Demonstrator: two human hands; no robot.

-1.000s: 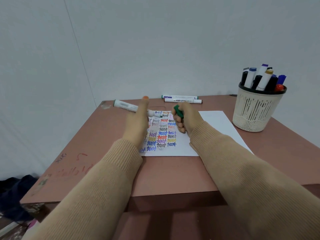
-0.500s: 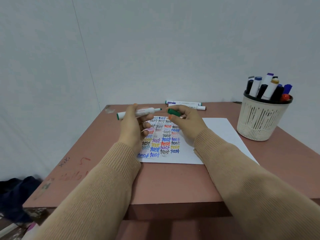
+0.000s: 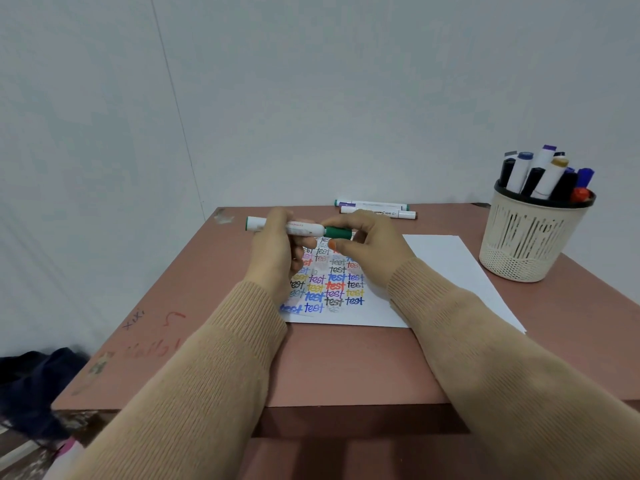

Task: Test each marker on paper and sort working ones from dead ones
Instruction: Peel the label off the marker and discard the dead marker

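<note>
Above the paper, the left hand has its grip wrapped round the marker; the right hand pinches its green cap.

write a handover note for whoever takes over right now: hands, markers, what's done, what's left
Left hand grips the white marker by its barrel, above the paper.
Right hand pinches the green cap at the marker's end; fully seated or not, cannot tell.
Three markers lie at the far edge of the table; more markers stand in the cup on the right.
Done: many coloured "test" words on the paper.
Left: put this marker in its group; which group is working or dead, the picture does not show.
</note>
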